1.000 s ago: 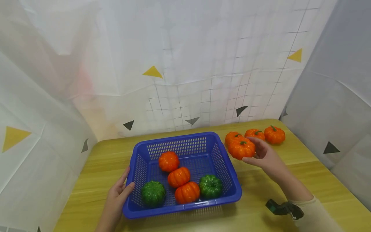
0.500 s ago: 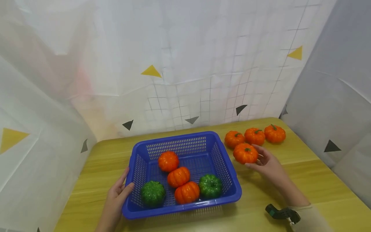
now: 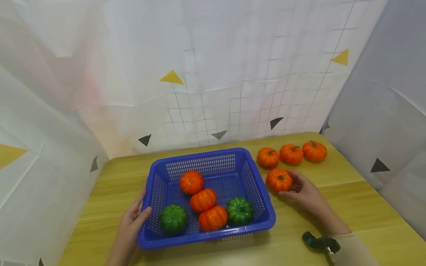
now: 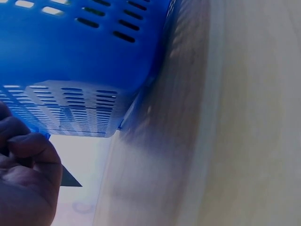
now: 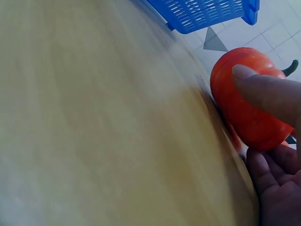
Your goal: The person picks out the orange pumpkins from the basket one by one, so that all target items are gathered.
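Observation:
My left hand [image 3: 128,225] holds the left side of a blue plastic basket [image 3: 206,242], its thumb at the rim; the left wrist view has curled fingers beside the slotted wall [image 4: 70,110]. Inside lie several small pumpkins: a green pumpkin [image 3: 173,220], another green pumpkin [image 3: 240,211] and three orange ones [image 3: 203,200]. To the basket's right, my right hand [image 3: 307,194] holds an orange pumpkin [image 3: 279,180] with a green stem, low at the tabletop. In the right wrist view the thumb lies across this pumpkin [image 5: 249,103], fingers on its other side.
Behind the held pumpkin, three more orange pumpkins stand in a row: the left one [image 3: 268,157], the middle one [image 3: 291,154] and the right one [image 3: 314,151]. White sheeting [image 3: 213,74] with triangles surrounds the wooden table [image 3: 346,192] at the back and sides.
The right hand has lowered the orange pumpkin to the tabletop, in front of the row of three. The left hand has stayed at the basket; its contents look the same.

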A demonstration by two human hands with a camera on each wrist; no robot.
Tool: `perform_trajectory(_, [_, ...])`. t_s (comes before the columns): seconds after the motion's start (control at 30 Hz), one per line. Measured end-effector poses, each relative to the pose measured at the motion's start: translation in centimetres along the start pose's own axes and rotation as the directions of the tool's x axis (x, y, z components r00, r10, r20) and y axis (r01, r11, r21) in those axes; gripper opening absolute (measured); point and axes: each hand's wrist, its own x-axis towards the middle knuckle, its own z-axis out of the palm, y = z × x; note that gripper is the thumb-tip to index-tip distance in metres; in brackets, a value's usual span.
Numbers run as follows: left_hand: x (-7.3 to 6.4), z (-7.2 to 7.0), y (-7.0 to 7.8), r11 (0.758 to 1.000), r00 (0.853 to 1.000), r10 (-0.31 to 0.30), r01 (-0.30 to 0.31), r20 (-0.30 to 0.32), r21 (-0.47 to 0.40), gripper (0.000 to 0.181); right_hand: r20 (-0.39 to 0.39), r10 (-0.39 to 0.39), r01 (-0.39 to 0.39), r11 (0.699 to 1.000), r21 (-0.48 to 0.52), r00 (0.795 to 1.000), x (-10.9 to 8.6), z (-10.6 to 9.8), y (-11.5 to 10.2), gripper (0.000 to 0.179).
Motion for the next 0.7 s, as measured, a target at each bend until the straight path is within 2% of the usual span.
perform_trajectory(0.23, [-0.2, 0.0, 0.0, 1.0, 1.0, -0.007, 0.007, -0.011, 0.011, 0.064, 0.029, 0.022, -0.02, 0.998, -0.056, 0.999, 0.0, 0.0, 0.2, 0.1])
perform_trajectory(0.47, [-0.3, 0.0, 0.0, 1.0, 1.0, 0.005, -0.005, -0.014, 0.01, 0.064, 0.05, 0.028, -0.028, 1.0, -0.004, 0.998, -0.1, -0.1, 0.2, 0.12])
perform_trajectory(0.6, [-0.1, 0.1, 0.0, 1.0, 1.0, 0.025, -0.025, -0.009, -0.001, 0.063, 0.047, 0.014, -0.013, 1.0, -0.025, 0.999, -0.4, -0.8, 0.1, 0.118])
perform_trajectory(0.7, [0.0, 0.1, 0.0, 0.999, 0.999, 0.033, -0.033, -0.008, -0.002, 0.063, 0.034, -0.031, 0.032, 0.999, -0.04, 0.999, -0.7, -2.0, -0.3, 0.112])
